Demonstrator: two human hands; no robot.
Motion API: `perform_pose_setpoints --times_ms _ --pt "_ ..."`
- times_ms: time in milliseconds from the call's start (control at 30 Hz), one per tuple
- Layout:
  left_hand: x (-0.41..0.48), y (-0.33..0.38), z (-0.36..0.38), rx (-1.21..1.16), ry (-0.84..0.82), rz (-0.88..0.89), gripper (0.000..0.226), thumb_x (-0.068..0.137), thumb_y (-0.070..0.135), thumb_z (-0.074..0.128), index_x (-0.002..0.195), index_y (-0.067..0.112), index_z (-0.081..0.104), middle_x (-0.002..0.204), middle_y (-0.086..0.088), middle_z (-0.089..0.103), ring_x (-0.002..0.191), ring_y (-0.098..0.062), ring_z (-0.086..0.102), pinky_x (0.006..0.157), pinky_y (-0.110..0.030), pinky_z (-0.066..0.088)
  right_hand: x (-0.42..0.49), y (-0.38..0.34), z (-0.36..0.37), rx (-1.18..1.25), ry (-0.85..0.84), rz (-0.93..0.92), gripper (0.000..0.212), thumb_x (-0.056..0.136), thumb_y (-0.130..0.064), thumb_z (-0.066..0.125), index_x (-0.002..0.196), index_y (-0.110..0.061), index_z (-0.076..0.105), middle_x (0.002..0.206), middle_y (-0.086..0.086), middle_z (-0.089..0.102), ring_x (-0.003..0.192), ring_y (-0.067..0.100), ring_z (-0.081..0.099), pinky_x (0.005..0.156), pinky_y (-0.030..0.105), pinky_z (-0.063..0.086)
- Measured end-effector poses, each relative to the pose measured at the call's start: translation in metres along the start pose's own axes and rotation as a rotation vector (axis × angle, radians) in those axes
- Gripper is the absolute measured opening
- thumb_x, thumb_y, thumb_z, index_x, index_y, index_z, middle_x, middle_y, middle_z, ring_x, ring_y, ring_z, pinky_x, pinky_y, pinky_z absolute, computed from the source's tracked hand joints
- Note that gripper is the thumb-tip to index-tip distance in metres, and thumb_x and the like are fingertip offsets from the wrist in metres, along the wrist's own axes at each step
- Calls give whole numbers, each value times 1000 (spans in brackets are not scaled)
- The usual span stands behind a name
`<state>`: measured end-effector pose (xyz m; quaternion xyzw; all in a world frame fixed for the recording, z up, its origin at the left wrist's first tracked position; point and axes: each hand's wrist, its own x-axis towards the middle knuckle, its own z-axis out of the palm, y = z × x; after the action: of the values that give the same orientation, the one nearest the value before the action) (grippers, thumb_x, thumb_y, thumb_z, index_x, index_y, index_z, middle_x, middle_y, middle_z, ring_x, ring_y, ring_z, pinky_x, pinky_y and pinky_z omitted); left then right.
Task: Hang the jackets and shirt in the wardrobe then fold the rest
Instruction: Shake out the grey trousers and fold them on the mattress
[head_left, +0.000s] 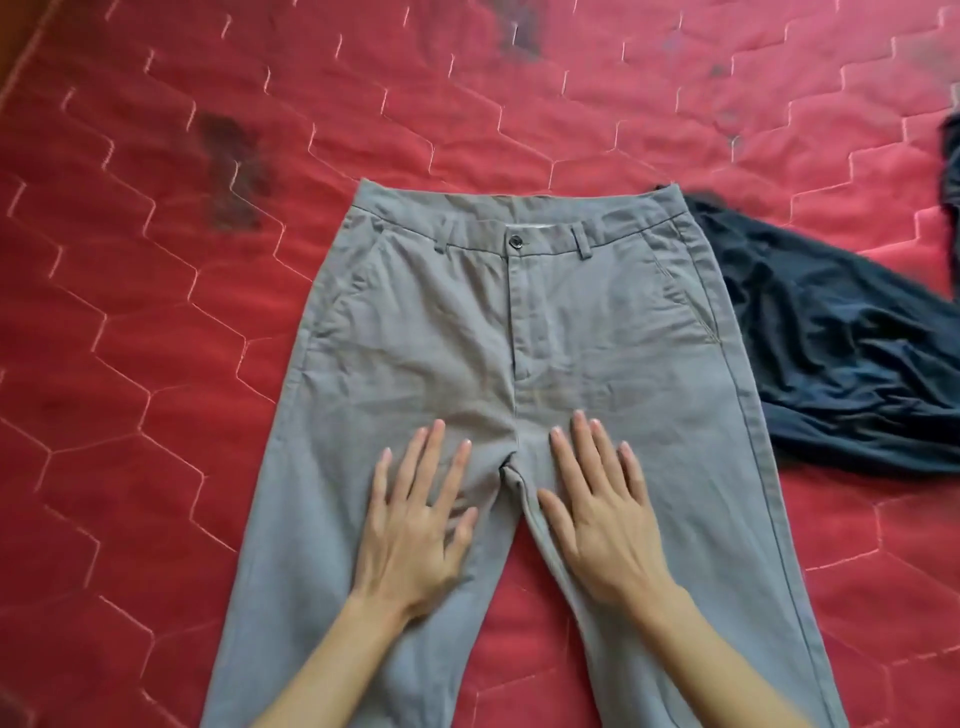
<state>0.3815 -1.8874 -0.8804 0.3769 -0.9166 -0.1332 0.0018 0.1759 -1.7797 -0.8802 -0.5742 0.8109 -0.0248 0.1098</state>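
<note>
The trousers (519, 322) lay flat on the bed (156, 312), waistband away from me, a dark garment (831, 353) just beside them. My left grip (415, 525) and right grip (602, 519) pressed flat, fingers spread, either side of the crotch, holding nothing. I judged it best to smooth creases outward, then lay one leg squarely over the other.

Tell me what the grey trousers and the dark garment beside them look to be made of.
Grey trousers: probably woven cotton twill, matte, holding soft creases, with stitched pockets and a dark button. Dark navy garment: thinner, softer fabric with a slight sheen, crumpled in many fine folds; knit or synthetic, I cannot tell.
</note>
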Motion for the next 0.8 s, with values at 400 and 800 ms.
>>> perform_pose_setpoints --times_ms 400,800 --pt "-182 -66 -14 167 -68 -327 76 93 51 34 155 7 31 167 -14 14 153 -32 18 119 -59 19 -145 78 -10 -25 -142 372 77 100 -60 10 159 -11 6 167 9 -5 154 23 -4 124 42 3" --pt "-383 61 36 144 -25 -417 62 99 42 32 154 14 37 164 -17 23 150 -37 27 115 -62 21 -383 5 31 48 -142 257 67 102 -47 26 159 -14 15 167 9 5 154 23 6 124 39 7"
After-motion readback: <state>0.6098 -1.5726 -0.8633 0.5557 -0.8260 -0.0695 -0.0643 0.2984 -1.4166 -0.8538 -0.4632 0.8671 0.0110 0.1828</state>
